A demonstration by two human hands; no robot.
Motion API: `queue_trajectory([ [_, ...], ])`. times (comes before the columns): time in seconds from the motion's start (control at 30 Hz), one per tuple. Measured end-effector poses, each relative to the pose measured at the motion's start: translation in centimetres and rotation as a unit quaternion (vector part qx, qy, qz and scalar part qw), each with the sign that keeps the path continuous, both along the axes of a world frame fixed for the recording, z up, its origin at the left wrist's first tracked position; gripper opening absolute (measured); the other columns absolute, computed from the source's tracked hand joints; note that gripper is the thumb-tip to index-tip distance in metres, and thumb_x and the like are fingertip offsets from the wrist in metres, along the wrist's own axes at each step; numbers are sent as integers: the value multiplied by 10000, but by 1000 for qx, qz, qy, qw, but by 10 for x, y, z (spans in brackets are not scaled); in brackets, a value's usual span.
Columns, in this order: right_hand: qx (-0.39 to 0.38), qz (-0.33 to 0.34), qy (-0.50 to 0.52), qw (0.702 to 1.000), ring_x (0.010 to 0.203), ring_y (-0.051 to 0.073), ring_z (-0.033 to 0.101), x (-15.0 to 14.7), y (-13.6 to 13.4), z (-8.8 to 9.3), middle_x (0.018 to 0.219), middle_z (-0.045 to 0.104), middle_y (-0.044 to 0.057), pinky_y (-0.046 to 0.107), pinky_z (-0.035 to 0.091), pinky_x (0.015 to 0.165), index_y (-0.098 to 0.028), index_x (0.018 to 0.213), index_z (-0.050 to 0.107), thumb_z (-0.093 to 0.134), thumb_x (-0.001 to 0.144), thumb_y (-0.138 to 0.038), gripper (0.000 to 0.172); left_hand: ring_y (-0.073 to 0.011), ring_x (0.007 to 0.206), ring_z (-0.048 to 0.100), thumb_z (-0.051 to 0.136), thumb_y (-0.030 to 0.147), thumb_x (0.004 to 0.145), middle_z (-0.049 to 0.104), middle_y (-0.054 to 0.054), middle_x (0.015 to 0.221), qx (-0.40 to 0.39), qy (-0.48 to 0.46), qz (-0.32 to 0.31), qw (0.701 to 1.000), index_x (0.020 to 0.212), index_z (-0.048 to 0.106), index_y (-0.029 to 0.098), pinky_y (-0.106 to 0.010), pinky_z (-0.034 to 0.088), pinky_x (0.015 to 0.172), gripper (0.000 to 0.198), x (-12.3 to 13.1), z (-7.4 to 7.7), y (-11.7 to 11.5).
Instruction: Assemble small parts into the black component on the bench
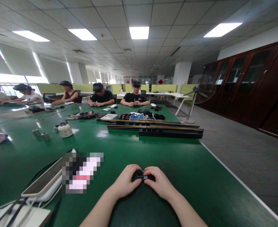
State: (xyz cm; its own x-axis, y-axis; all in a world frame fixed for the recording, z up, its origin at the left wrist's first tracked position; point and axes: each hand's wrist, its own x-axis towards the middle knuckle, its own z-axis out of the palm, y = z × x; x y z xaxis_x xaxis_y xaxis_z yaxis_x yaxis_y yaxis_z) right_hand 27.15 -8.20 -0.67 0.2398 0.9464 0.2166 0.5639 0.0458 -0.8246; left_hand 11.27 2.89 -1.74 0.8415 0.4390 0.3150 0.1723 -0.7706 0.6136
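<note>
Between my two hands is a small black part [142,175] with a greyish patch on it, low over the green tabletop or resting on it; I cannot tell which. From the left, my left hand [128,179] grips it with curved fingers and thumb. On the opposite side, my right hand [158,181] pinches its other end between thumb and fingers. Fingertips cover much of the part, so its exact kind does not show.
Left of my hands lie a phone [44,178] on a white device with cables, and a blurred-out patch. A white jar [65,130] and grey cylinders [45,136] stand beyond. Long black rails [170,132] and thin rods lie ahead. Several people sit across the green table [212,176].
</note>
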Motion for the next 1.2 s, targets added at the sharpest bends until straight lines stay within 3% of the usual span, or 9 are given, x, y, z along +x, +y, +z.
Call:
queue_trajectory([
  [0.33, 7, -24, 88, 996, 1027, 222, 538, 3, 1, 1, 1035, 631, 48, 381, 353, 959, -238, 806, 669, 640, 665, -254, 145, -225, 1078, 480, 580, 191, 734, 548, -57, 1118, -3, 0, 3, 1000, 1057, 514, 224, -368, 377, 961, 332, -1, 0, 1],
  [0.67, 18, -59, 148, 987, 847, 224, 586, 15, 9, -12, 864, 681, 31, 395, 415, 851, -222, 865, 677, 660, 645, -368, 265, -223, 1082, 476, 566, 185, 730, 543, -52, 1128, -4, 10, 6, 1000, 1054, 522, 229, -370, 375, 965, 330, -1, 3, -1],
  [0.9, 26, -73, 259, 963, 813, 213, 604, 18, 10, -12, 840, 681, 43, 363, 444, 809, -199, 863, 658, 708, 601, -415, 343, -220, 1088, 475, 566, 187, 728, 550, -50, 1125, -8, 11, 6, 1000, 1052, 533, 229, -358, 367, 971, 328, -1, 5, -1],
  [1.2, 52, -105, 339, 933, 899, 222, 607, 19, 7, -6, 893, 687, 55, 376, 420, 884, -198, 870, 647, 737, 567, -437, 396, -219, 1084, 478, 567, 178, 721, 555, -52, 1117, -14, 10, 6, 1000, 1047, 541, 219, -347, 365, 969, 329, -1, 8, -3],
])
